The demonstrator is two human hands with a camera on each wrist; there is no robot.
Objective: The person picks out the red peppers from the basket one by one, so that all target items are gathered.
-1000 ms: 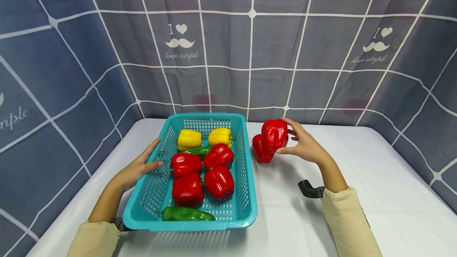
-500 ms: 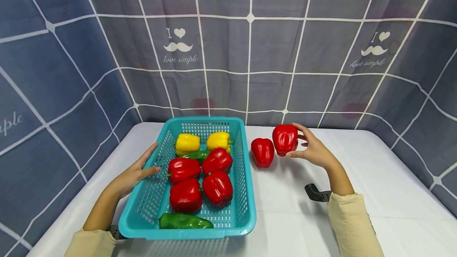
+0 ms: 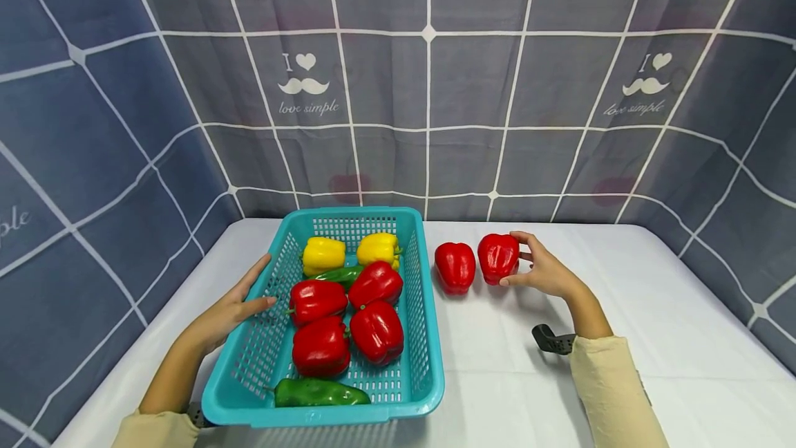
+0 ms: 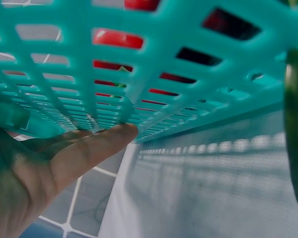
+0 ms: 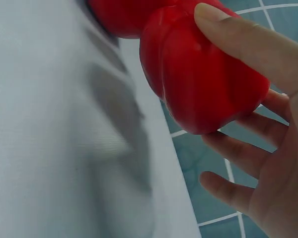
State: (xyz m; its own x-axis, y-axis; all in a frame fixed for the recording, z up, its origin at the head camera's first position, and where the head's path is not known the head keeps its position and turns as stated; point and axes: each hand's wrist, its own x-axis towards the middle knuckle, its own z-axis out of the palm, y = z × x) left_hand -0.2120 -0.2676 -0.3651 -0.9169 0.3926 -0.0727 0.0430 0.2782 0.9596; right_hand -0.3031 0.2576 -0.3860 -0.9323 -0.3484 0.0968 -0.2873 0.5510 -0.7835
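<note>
My right hand [image 3: 544, 269] pinches a glossy red bell pepper [image 3: 495, 259] between thumb and fingers at the table's back. In the right wrist view, the thumb lies across this pepper [image 5: 198, 74]. A second red bell pepper [image 3: 455, 268] sits just left of it. My left hand [image 3: 218, 316] grips the left rim of a turquoise basket [image 3: 434, 337], thumb over the inside. From the left wrist view, its fingers [image 4: 97, 148] lie along the outside of the slotted basket. Inside the basket are several red bell peppers [image 3: 320, 346], two yellow bell peppers [image 3: 325, 254] and green peppers [image 3: 320, 393].
A white cloth [image 3: 497, 379] covers the table. Grey checked curtain [image 3: 385, 88] hangs close behind it and along both sides. The basket stands left of the two loose peppers. A dark strap piece [image 3: 550, 339] juts out from the right wrist.
My right hand has moved the red bell pepper right and down, from in front of the other loose pepper to beside it. The left hand stays on the basket's rim.
</note>
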